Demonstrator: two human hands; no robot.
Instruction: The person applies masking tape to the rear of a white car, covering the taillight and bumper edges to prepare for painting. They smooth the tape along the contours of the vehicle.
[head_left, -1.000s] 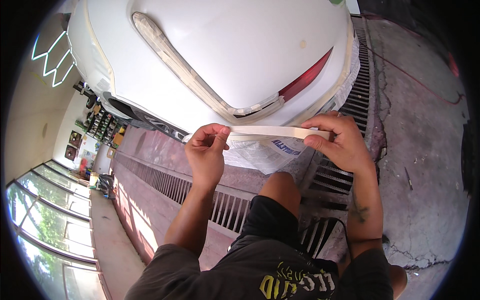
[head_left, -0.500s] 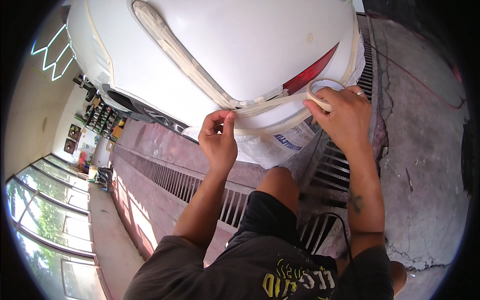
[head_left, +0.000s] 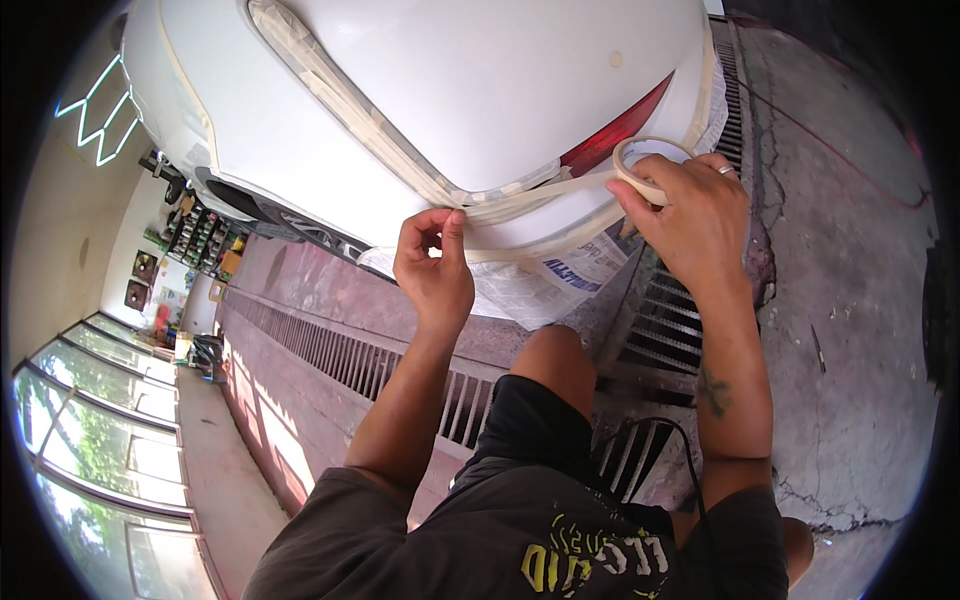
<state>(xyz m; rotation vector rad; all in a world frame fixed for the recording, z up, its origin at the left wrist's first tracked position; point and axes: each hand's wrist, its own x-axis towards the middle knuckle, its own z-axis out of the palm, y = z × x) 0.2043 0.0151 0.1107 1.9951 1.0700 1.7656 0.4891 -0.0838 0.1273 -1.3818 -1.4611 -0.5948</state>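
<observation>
My right hand (head_left: 690, 215) is closed round a roll of masking tape (head_left: 640, 152), beside the red tail light (head_left: 618, 128) of a white car (head_left: 470, 90). From the roll a strip of tape (head_left: 545, 196) stretches left across the bodywork to my left hand (head_left: 432, 265). There, my left thumb and forefinger are pinched together at the strip's end. More masking tape (head_left: 345, 105) runs along the dark window edge and meets the strip near my left fingertips. Below, newspaper (head_left: 560, 285) is taped along the lower bodywork.
A slatted metal drain grate (head_left: 330, 345) crosses the floor beneath the car, and another grate (head_left: 665, 325) lies by my knee. A dark hose (head_left: 650, 425) curls beside my leg. Shelves of small items (head_left: 200, 235) stand along the far left wall, near large windows (head_left: 100, 420).
The view has shifted slightly. My right hand with the tape roll sits a little higher against the tail light, and the left pinch stays at the strip's end.
</observation>
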